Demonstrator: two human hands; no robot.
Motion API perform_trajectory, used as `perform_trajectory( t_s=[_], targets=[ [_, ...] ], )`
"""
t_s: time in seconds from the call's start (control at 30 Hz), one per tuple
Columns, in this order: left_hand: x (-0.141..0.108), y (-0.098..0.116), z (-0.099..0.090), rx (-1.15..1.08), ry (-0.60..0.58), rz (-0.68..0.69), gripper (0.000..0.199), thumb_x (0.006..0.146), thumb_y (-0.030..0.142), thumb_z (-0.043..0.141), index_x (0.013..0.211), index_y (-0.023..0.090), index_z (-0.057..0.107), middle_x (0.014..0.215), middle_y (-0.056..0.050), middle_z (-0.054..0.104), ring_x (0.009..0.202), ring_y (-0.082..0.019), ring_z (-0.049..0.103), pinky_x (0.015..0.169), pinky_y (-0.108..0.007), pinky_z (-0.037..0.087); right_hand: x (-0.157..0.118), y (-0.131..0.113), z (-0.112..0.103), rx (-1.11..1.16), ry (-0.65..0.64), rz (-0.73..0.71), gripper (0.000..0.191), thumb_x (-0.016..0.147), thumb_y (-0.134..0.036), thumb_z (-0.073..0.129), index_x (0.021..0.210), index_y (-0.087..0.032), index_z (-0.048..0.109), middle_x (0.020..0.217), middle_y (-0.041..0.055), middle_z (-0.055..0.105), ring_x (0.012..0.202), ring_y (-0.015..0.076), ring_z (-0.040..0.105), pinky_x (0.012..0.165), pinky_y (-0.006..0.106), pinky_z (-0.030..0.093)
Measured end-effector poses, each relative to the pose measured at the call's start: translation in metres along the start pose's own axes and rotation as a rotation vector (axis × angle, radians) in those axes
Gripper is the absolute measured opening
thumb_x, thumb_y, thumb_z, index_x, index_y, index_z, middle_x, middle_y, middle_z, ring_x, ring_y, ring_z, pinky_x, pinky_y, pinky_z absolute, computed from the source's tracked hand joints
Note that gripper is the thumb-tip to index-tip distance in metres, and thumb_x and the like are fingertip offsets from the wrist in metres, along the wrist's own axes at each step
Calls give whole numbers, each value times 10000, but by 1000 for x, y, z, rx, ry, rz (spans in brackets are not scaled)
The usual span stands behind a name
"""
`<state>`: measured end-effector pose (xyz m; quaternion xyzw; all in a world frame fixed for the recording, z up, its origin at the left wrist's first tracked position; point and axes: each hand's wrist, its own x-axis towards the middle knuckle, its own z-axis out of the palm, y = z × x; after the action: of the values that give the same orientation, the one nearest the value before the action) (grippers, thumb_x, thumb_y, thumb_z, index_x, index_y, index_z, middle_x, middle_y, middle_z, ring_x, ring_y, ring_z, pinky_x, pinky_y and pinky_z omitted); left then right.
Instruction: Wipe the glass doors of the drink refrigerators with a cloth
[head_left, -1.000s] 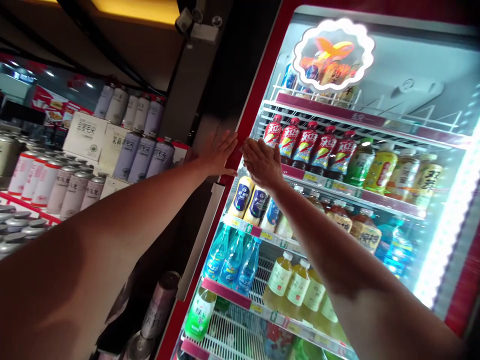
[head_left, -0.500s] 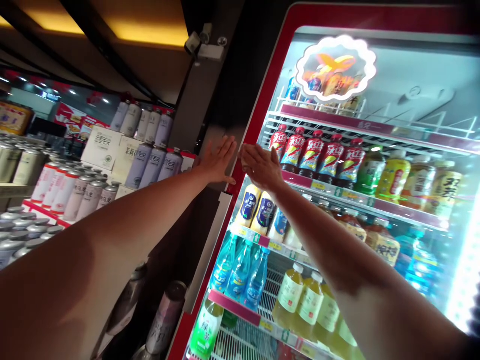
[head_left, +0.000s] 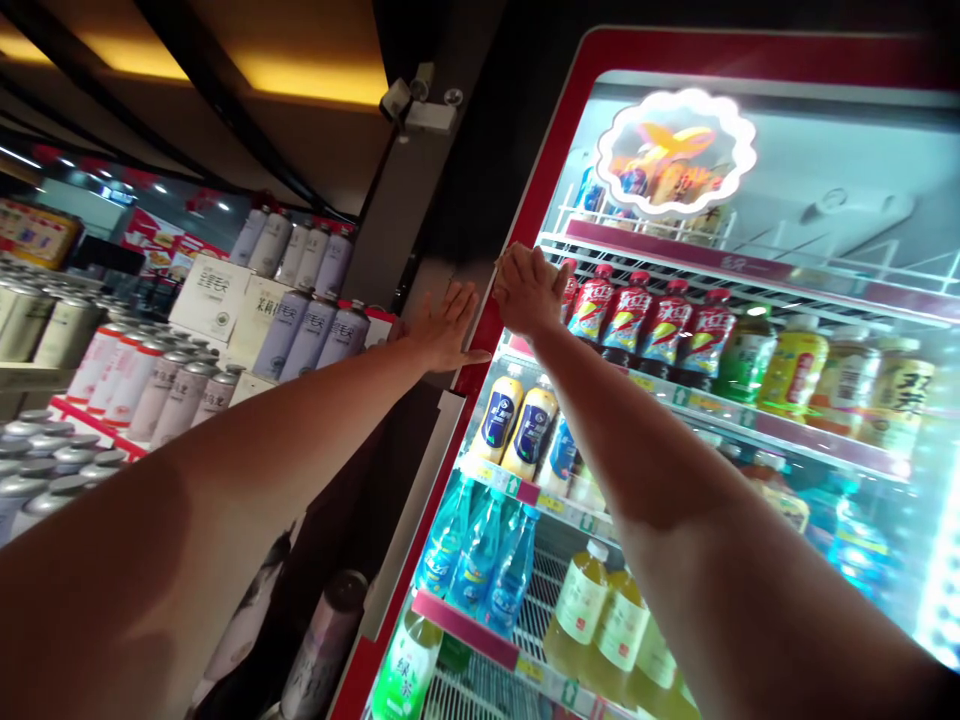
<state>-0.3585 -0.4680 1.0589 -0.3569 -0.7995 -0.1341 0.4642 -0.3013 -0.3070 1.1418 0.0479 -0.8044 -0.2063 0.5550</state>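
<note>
My left hand (head_left: 448,330) is spread flat with its thumb out, beside the left edge of the cooler's red door frame (head_left: 474,375). To its right and a little higher, my right hand (head_left: 531,288) lies over the red frame and the edge of the glass, fingers extended upward. Something pale shows behind the right fingers, too small to make out. Just right of that hand stand red-capped bottles (head_left: 632,310) behind the glass. The long grey door handle (head_left: 416,515) runs below my left hand.
Inside the cooler are blue bottles (head_left: 472,550) and yellow-green bottles (head_left: 581,595) on lower shelves. At left, lilac cans (head_left: 281,330), white boxes (head_left: 210,297) and pink cans (head_left: 112,375) are stacked. A camera-like fixture (head_left: 395,98) is mounted on the wall.
My right hand has moved up along the red frame. My left hand has shifted slightly right. The cooler appears slightly lower in view.
</note>
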Motion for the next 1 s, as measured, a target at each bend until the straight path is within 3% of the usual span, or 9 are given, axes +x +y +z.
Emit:
perform_trajectory(
  t_s=[0.17,0.33,0.5,0.6,0.7,0.9,1.0],
  targets=[
    [6,12,-6,-18,-10,-14,1165,855,807,440,1644,85,-22,1719,-156,-80,1596,-372,-74,1251,-671,20,-16,8,-5,6,-15,-164,554,1031,-312,368,1584,-291,369,1685,-40,323,1572,259,218,1274,631,4],
    [14,24,-2,-66,70,-2,1149,872,798,423,1645,71,-21,1720,-159,-95,1594,-343,-105,1279,-598,8,-27,8,-5,5,34,-69,565,1041,-296,348,1603,-247,344,1693,19,305,1586,300,178,1256,679,18],
    [19,30,5,-166,218,223,1088,913,794,332,1643,79,-41,1721,-193,-47,1603,-289,-65,1301,-486,55,-52,22,-3,-31,37,-214,614,1020,-322,387,1624,-255,301,1696,-4,293,1598,273,150,1295,618,12],
    [25,35,7,-179,235,305,1063,933,788,281,1639,58,-36,1716,-215,-27,1605,-272,-46,1304,-445,84,-60,37,-8,-59,67,-162,605,1024,-295,354,1623,-228,304,1700,-2,283,1597,268,158,1302,598,13],
    [35,41,12,-190,259,279,1037,950,769,260,1636,39,-10,1714,-226,-18,1605,-286,-32,1302,-458,106,-65,45,-13,-59,100,-79,600,1020,-283,358,1613,-199,329,1704,15,267,1596,277,164,1308,580,53],
    [48,48,34,-202,239,181,977,939,790,278,1645,126,160,1723,-180,104,1602,-326,38,1292,-518,136,-88,68,-17,-39,83,-215,575,1030,-299,351,1601,-228,360,1681,-6,319,1578,244,239,1316,549,99],
    [47,55,39,-164,218,110,1001,920,803,314,1645,126,180,1728,-171,79,1601,-343,7,1292,-526,99,-95,88,-20,-34,144,-171,594,1028,-318,357,1617,-246,322,1677,9,330,1573,259,253,1305,596,89]
  ],
)
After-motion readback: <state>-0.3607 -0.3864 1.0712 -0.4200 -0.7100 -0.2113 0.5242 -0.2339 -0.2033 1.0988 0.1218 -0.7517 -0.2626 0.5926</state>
